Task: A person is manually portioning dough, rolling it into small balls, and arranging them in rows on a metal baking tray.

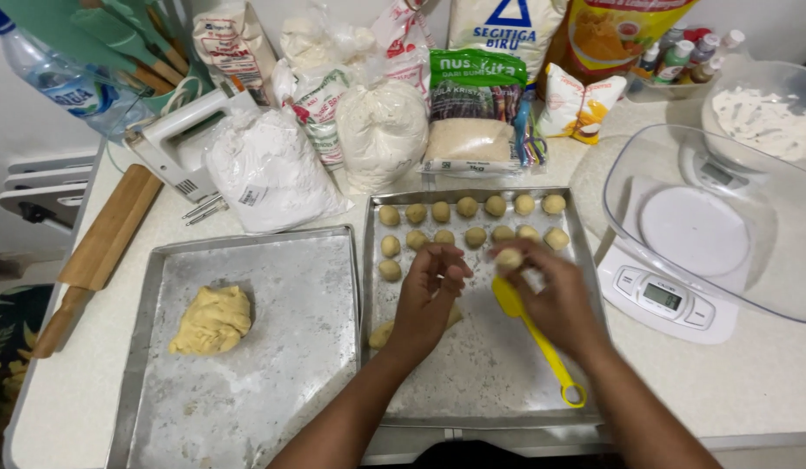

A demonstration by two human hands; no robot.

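Over a floured metal baking tray, the right hand pinches a small, smooth, round dough ball at its fingertips. The left hand hovers just beside it, fingers loosely curled, holding nothing. Rows of similar dough balls line the tray's far edge. A yellow plastic spoon lies near its right edge.

dough piece half hidden behind left wrist, bottle cut off at edge

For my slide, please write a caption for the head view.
Right hand holds a dough ball over the tray of dough balls; left hand is empty.
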